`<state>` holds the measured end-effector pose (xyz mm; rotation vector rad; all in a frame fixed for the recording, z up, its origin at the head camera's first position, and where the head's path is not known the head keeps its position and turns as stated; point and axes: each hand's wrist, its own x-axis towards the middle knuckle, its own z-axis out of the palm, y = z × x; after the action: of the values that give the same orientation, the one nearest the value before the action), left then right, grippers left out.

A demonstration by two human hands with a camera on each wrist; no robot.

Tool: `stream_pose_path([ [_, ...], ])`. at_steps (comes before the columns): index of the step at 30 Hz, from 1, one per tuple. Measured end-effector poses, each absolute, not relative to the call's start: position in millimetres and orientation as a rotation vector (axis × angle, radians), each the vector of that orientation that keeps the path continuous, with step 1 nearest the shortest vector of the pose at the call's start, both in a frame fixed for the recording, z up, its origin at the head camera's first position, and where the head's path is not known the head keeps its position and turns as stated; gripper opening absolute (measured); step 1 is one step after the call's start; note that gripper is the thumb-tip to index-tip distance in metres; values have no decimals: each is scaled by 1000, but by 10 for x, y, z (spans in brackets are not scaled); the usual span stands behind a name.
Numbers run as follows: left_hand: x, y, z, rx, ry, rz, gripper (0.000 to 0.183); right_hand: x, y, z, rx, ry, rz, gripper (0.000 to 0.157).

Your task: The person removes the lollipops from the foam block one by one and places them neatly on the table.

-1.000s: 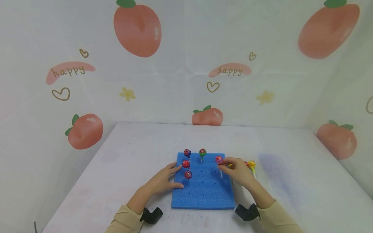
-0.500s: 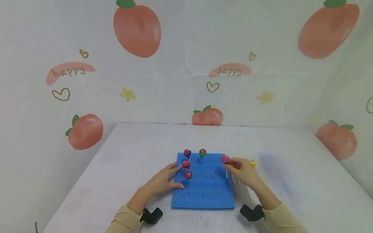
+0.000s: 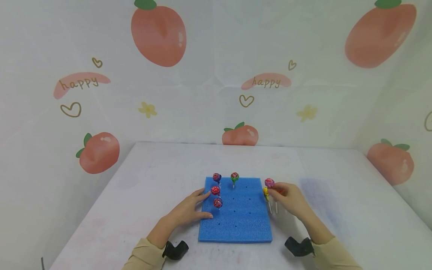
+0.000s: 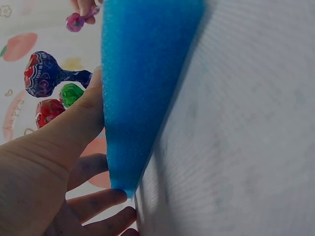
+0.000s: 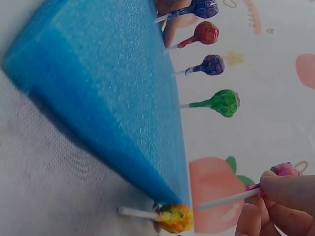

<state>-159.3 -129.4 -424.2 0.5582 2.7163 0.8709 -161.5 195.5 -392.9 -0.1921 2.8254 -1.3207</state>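
A blue foam board (image 3: 236, 234) with small holes lies flat on the table. My left hand (image 3: 187, 210) rests along its left edge, fingers spread; in the left wrist view the thumb (image 4: 78, 115) lies against the board's top face. Just past the board's right edge, my right hand (image 3: 291, 198) pinches a pink lollipop (image 3: 269, 182) below its wrapped head, and its white stick (image 5: 224, 199) shows in the right wrist view. A yellow lollipop (image 3: 265, 193) lies beside the board under that hand. The hand partly hides what lies behind it.
Standing in the board are a green lollipop (image 3: 234, 176), a dark blue one (image 3: 217, 177) and two red-topped ones near my left fingers, the upper red lollipop (image 3: 215, 190) and the lower lollipop (image 3: 218, 203). A printed cloth (image 3: 202, 105) hangs behind the table.
My right hand has moved right with the pink lollipop, from over the board to beyond its right edge. The yellow lollipop beside the board has come into view. My left hand has stayed still.
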Motion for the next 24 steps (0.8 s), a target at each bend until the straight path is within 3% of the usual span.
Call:
stream_pose_path([
  [24, -1584, -1293, -4237, 546, 2716, 862, 77, -1594, 2317, -3887, -20, 2888, -1162, 39],
])
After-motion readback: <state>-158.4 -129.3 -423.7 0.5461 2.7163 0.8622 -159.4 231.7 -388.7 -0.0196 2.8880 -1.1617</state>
